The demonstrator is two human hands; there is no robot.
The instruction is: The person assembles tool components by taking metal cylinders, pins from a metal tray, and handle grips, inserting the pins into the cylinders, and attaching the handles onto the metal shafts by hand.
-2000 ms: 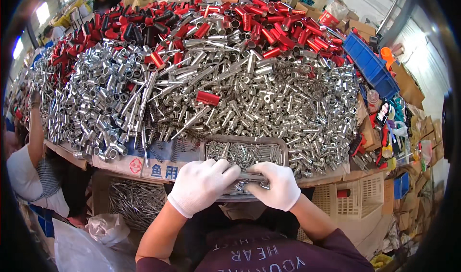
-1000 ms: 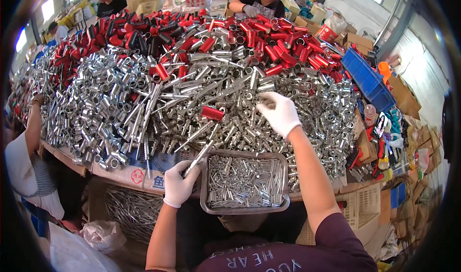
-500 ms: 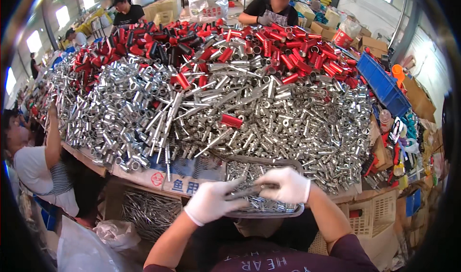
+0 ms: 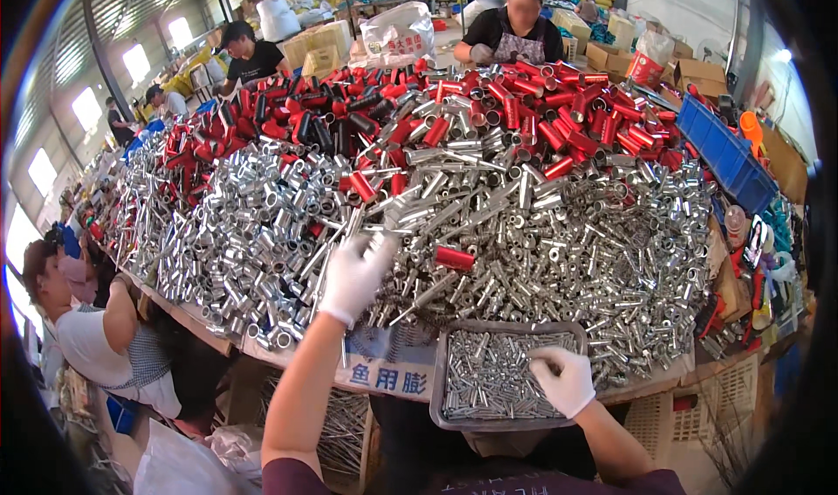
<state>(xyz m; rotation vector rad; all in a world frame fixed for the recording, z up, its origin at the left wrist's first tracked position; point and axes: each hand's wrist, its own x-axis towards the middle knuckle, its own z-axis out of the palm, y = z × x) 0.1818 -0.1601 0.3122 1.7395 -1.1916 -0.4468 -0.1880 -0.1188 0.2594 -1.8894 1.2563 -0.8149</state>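
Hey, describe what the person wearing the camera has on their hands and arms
Both hands wear white, close-fitting fabric work gloves that end at the wrist: the left hand and the right hand. The forearms are bare, with no watch or band visible. Short dark maroon sleeves show at the lower edge of the picture, part of a top with pale lettering.

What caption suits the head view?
Gloved left hand reaches into silver tubes; right hand picks in a tray.

1. The left hand (image 4: 353, 275) wears a white knitted fabric glove ending at the wrist.
2. The right hand (image 4: 566, 380) wears a matching white glove.
3. Both forearms are bare.
4. Below the grey metal tray (image 4: 441, 390), short dark maroon sleeves cover the upper arms.
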